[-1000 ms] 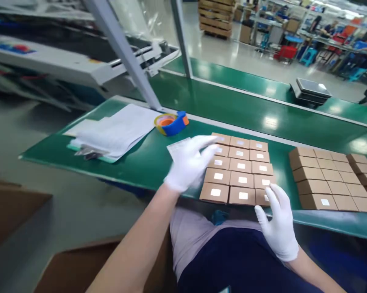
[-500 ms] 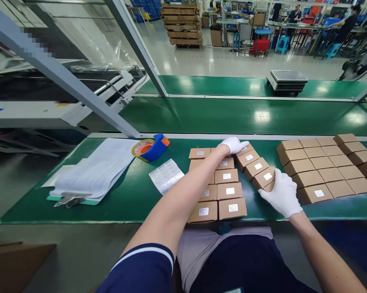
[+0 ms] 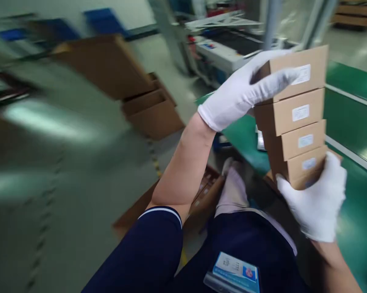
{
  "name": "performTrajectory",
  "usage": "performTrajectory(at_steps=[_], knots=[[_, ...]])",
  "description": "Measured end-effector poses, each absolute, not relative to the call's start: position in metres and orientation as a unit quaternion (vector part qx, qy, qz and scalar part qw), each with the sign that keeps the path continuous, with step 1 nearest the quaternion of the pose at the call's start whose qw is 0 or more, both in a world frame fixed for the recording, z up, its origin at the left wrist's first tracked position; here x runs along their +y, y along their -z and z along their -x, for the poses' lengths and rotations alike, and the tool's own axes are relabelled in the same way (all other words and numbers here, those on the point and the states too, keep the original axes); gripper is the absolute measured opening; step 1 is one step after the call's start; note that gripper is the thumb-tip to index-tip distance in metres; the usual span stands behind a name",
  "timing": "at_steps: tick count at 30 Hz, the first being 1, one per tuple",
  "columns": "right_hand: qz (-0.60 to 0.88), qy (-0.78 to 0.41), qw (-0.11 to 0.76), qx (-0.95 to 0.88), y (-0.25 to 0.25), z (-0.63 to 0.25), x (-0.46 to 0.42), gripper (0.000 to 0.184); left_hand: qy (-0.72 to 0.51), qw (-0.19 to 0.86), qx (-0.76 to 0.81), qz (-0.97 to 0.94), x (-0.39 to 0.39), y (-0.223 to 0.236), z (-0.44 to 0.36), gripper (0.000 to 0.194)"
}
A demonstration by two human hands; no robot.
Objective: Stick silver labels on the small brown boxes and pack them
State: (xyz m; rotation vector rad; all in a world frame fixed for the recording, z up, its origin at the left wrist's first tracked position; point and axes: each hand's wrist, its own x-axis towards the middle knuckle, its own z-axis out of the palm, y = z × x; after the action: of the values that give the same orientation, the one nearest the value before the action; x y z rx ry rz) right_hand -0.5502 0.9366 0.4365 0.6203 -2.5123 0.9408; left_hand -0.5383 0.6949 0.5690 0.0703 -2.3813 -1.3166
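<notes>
Between my white-gloved hands a row of several small brown cardboard boxes [image 3: 299,116] is held up as a column, its white labels facing me. My left hand [image 3: 247,87] grips the top end, with its thumb across the uppermost box near the label. Cupped round the lowest box is my right hand [image 3: 319,195]. The boxes sit a little out of line with one another. Behind the column lies the green table [image 3: 357,195], partly hidden by it.
A large open carton [image 3: 140,203] with small boxes inside stands on the floor by my legs. Farther left are more open cartons [image 3: 153,108], blurred. A white machine [image 3: 222,53] stands behind the table's end. A badge [image 3: 235,270] hangs at my waist.
Both hands have gripped a row of boxes, lifted it off the table and stood it on end. My view has swung left, towards the floor and the cartons.
</notes>
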Motion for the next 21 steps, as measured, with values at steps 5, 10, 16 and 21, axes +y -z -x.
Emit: performTrajectory(at_steps=[5,10,16,21], knots=[[-0.453,-0.457,-0.076,-0.761,-0.33,0.449,0.743,0.099,0.279,0.347,-0.8,-0.402,0.571,-0.464,0.353,0.059],[-0.52,-0.351,-0.348,-0.697,-0.235,0.325,0.689,0.084,0.278,0.251,-0.662,-0.649,0.53,-0.339,0.2,0.055],[-0.557,-0.183,-0.469,-0.66,-0.193,0.304,0.7,0.069,0.365,0.155,-0.558,-0.729,0.554,-0.25,0.133,0.06],[-0.562,-0.041,-0.56,-0.607,-0.16,0.269,0.643,0.077,0.333,0.08,-0.469,-0.814,0.538,-0.193,0.113,0.096]])
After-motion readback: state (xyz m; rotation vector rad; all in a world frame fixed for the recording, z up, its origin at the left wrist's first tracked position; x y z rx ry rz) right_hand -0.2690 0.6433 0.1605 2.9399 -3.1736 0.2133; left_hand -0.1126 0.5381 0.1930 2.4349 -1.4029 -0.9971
